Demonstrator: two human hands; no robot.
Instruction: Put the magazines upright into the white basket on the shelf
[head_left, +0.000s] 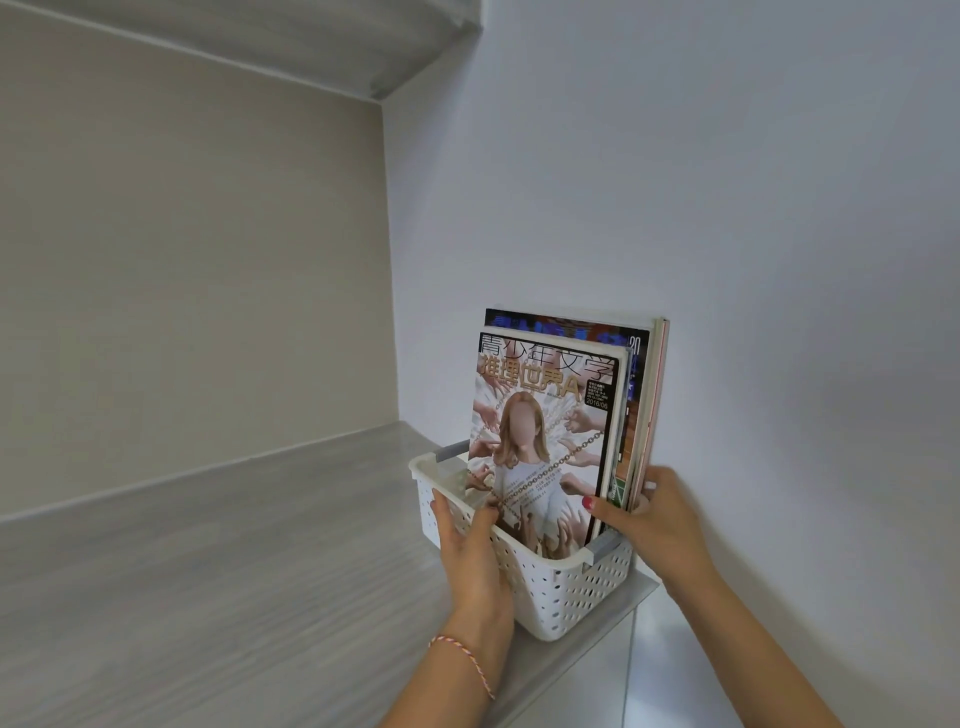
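The white basket (566, 587) looks like moulded plastic with a smooth, slightly shiny surface pierced by rows of small holes, and its handle inserts are a duller grey plastic. The magazines (545, 441) are paper with glossy printed covers. The shelf (218, 571) has a pale grey wood-grain finish with a soft sheen, and the wall (727, 208) behind looks matt and smooth.

I see the magazines (550, 431) standing upright in the basket (571, 587) on the shelf (208, 571), wall at three o'clock; my hands flank it at nine and three.
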